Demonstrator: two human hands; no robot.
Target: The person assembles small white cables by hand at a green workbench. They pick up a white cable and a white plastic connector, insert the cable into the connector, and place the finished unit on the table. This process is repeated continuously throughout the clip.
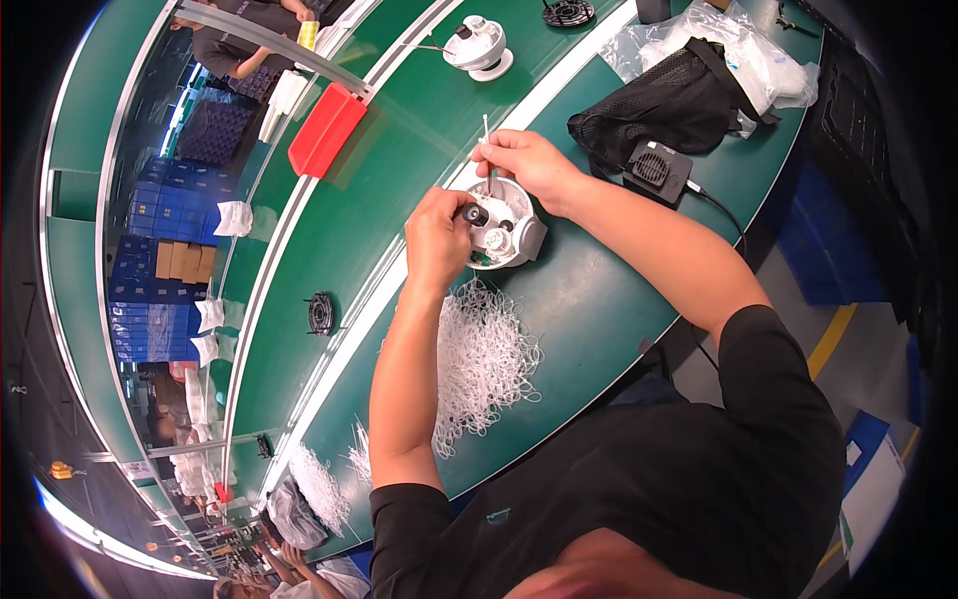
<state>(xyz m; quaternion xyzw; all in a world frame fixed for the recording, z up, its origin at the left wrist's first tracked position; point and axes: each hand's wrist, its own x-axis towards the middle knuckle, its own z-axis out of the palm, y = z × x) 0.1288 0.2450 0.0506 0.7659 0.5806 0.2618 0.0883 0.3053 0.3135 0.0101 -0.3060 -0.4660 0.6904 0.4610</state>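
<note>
A round white housing [519, 248] sits on the green bench with its inside facing up. White parts and small black round pieces show in it. My left hand [436, 240] is closed at its left side, fingertips on a black cylindrical part [476, 215]. At the far rim my right hand [527, 168] pinches a thin, pale strip [486, 128]. It runs upright, its lower end reaching into the housing; its exact kind is too small to tell. Close to my left forearm lies a large heap of looped white cords [484, 364].
Beyond the bench runs a green conveyor [399, 170] carrying another white unit [477, 48] and black ring-shaped parts [320, 312]. A red bin [327, 130] stands across it. To the right are a black mesh bag [654, 100], plastic bags [773, 75] and a small black fan box [657, 170] with a cable.
</note>
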